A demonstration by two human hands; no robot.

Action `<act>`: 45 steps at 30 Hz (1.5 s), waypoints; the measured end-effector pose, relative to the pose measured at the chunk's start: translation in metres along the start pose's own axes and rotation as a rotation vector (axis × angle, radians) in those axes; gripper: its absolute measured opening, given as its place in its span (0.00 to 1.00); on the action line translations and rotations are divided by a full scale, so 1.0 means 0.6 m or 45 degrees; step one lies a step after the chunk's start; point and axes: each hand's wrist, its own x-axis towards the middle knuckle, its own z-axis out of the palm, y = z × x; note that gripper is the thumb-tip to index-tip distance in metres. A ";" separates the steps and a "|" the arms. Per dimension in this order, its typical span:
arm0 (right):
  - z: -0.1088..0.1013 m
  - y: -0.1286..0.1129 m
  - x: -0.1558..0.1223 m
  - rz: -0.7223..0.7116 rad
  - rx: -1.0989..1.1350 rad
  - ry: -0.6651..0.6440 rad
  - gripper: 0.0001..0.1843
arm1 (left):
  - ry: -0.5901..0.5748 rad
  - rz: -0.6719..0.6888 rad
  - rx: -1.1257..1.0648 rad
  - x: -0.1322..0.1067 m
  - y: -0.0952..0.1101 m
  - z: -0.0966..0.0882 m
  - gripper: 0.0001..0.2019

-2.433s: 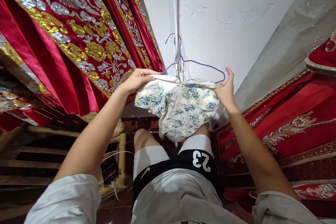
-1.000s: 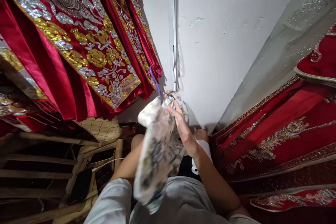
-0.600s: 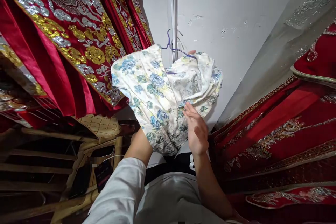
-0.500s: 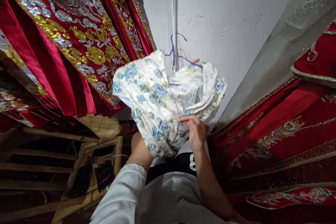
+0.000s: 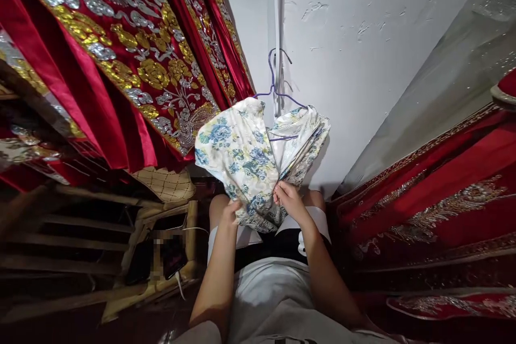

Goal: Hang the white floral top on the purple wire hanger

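Note:
A white garment with blue flowers (image 5: 250,156) hangs on a thin purple wire hanger (image 5: 278,91) in front of me, bunched and folded over. My left hand (image 5: 230,210) grips its lower edge on the left, fingers closed into the cloth. My right hand (image 5: 289,196) pinches the lower edge beside it, fingers curled on the fabric. The hanger's hook stands up against a pale vertical pipe (image 5: 278,21) on the white wall. My knees and black-and-white shorts (image 5: 282,236) are below the garment.
Red cloths with gold and silver embroidery (image 5: 121,54) hang at the left, and more red embroidered cloth (image 5: 427,193) lies at the right. A wooden bench (image 5: 161,258) with a phone and a white cable stands at the lower left, beside a woven cushion (image 5: 165,185).
The garment has come down and closer to my lap. My left hand has come out from under it and now grips its lower edge next to my right hand.

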 end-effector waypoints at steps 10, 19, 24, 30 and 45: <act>0.005 -0.029 -0.007 0.128 0.001 0.123 0.12 | 0.677 1.002 0.762 0.022 -0.020 0.069 0.24; -0.028 -0.140 0.077 -0.001 -0.227 0.269 0.15 | -0.207 0.478 1.305 0.026 -0.061 0.140 0.10; -0.024 -0.255 0.166 -0.394 -0.232 0.531 0.13 | -0.343 0.445 1.514 0.035 -0.060 0.158 0.06; -0.010 -0.272 0.152 -0.506 -0.206 0.474 0.11 | -0.494 0.559 1.449 0.082 0.043 0.177 0.02; -0.014 -0.171 0.124 -0.331 -0.152 0.553 0.18 | 0.305 1.258 0.723 0.197 0.280 0.170 0.07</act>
